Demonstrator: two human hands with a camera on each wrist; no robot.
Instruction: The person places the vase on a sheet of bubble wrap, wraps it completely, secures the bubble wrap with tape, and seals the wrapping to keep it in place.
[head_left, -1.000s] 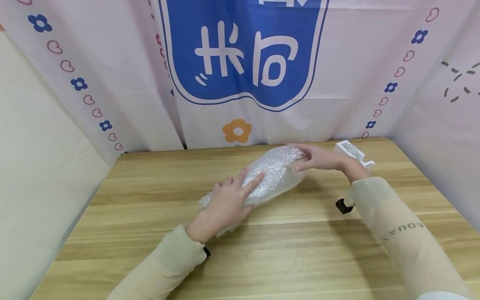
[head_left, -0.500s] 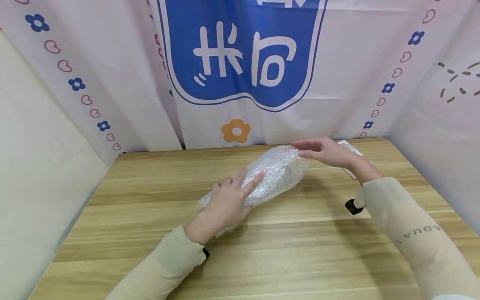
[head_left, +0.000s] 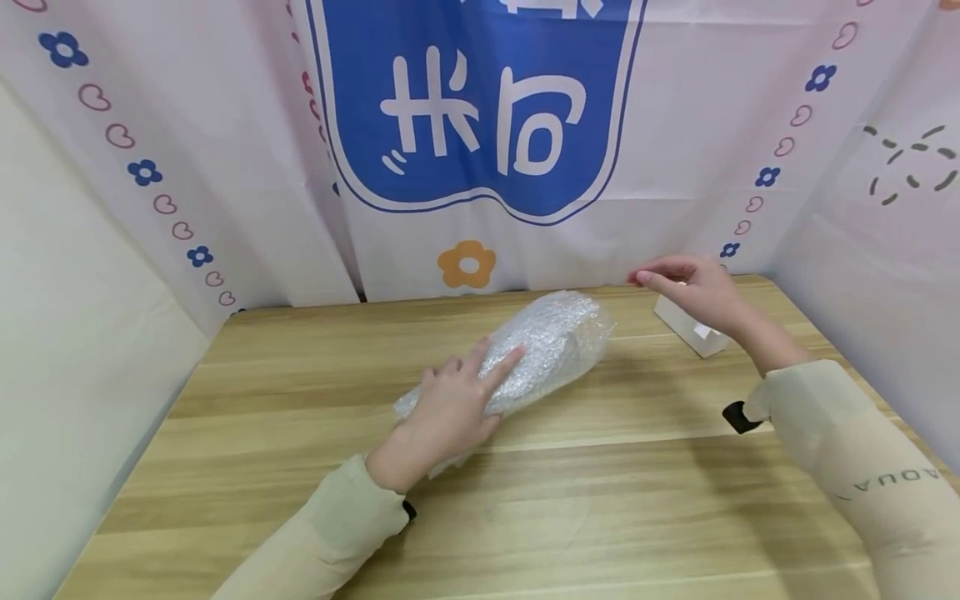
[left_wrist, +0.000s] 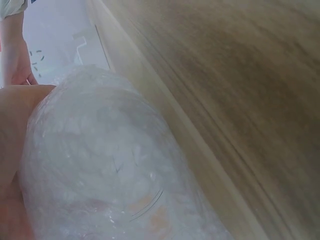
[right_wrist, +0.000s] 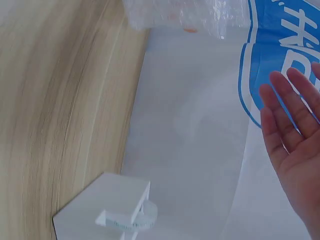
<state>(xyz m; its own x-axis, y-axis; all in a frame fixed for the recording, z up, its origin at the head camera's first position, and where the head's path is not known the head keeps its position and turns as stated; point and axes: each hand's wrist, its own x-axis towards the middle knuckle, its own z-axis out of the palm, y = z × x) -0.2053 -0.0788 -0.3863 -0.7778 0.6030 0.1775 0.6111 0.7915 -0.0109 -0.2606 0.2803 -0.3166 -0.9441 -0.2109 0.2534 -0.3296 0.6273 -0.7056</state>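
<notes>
A bundle in clear bubble wrap (head_left: pixel 551 346) lies slantwise on the wooden table, its rounded end toward the back right. My left hand (head_left: pixel 450 408) holds its narrower near end, fingers spread over the top and thumb low on the near side. Close up in the left wrist view, the crinkled wrap (left_wrist: pixel 105 150) shows faint orange patches; what is inside is hidden. My right hand (head_left: pixel 697 287) is off the bundle and in the air at the back right, holding nothing. In the right wrist view its palm (right_wrist: pixel 300 160) shows with fingers extended.
Below the right hand stands a white box (head_left: pixel 686 329) with a cut-out; a clear round piece (right_wrist: pixel 145 215) sits in it. A printed curtain (head_left: pixel 420 242) hangs along the table's back edge. Pale walls flank the table (head_left: pixel 570 517).
My right hand has let go of the bundle's far end and moved right, over the white box. The left hand has stayed on the bundle, which has barely moved.
</notes>
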